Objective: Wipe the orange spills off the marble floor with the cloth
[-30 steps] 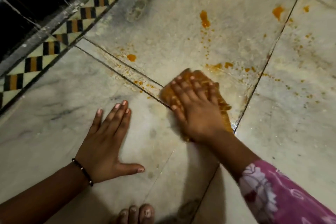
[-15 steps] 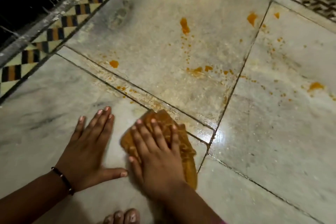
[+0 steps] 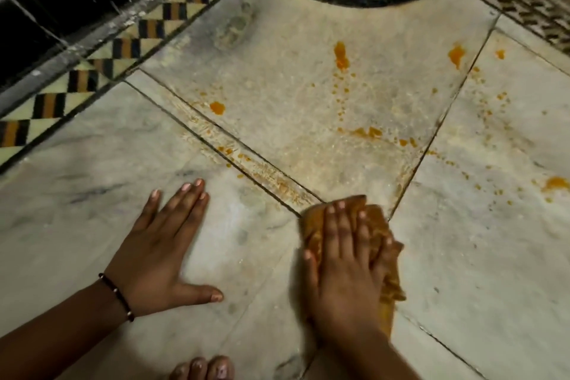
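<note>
Many spills (image 3: pixel 340 55) remain toward 12 o'clock of the cloth (image 3: pixel 374 225), which the right hand (image 3: pixel 345 262) presses flat-fingered on the floor (image 3: pixel 478 256); best push there firmly, left hand (image 3: pixel 160 253) open as support.

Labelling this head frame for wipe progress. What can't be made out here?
- Floor under the cloth: hidden by the cloth and the right hand pressing on it.
- Cloth's full outline: mostly covered by that hand.
- Blob at the right edge: may be cut off by the frame.
- Toes: cut off at the bottom edge.
- Floor under the left hand: covered by the flat palm.
</note>
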A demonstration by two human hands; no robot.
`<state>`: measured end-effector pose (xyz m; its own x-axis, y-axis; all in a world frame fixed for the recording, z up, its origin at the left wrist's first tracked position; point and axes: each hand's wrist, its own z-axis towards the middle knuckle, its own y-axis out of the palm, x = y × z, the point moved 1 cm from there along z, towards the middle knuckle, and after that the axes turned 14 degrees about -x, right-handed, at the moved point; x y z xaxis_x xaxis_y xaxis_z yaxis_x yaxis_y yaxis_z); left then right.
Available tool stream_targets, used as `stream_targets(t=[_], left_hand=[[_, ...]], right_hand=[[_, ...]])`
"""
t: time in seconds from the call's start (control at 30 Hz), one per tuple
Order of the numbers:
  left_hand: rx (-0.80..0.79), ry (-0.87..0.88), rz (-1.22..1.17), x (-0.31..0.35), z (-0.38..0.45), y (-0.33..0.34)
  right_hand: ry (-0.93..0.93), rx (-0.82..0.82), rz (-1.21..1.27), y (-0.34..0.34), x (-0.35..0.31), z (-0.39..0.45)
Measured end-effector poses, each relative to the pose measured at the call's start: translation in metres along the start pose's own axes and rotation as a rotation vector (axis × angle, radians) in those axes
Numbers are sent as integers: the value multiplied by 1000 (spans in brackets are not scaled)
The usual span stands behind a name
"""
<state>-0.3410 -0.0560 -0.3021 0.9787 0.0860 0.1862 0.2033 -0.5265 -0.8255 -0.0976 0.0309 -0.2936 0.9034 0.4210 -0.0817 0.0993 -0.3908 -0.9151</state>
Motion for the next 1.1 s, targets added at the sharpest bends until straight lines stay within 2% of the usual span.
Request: stream_targets(t=[0.13,0.23,0.3,0.37,0.5,0.57,0.63,0.7,0.8,0.87,0.97,1.1], left_hand=[[2,0,23,0,-1,2],[9,-4,41,-1,0,1],[12,-4,31,0,1,0],[15,3,12,0,1,-2],[93,-1,-36,-8,-1,-7],[122,-113,-36,-20,1,-16],[109,-208,-51,-31,5,-23],[68,-238,-42,-37,10,-24],[49,-236,-30,-40,10,-20],[59,-236,-49,-40,8,-17],[87,-209,-94,-41,8,-14],[91,-200,-125,-41,9,-14]], right_hand=[[-397,-20,-58,1,-74,25],[-505,-49,-94,-23,-73,77],[-439,-75,-102,-40,-47,105],[-297,-52,-77,-48,-10,115],[-116,-11,-70,-37,34,72],[-160,-19,-82,-25,21,41],[-338,-40,-89,-16,-12,27],[-527,-69,-114,-11,-54,33],[-640,-79,-81,-24,-104,77],[-623,-81,-99,-39,-113,116],[-451,-72,-82,-56,-83,157],[-272,4,-41,-55,-23,132]])
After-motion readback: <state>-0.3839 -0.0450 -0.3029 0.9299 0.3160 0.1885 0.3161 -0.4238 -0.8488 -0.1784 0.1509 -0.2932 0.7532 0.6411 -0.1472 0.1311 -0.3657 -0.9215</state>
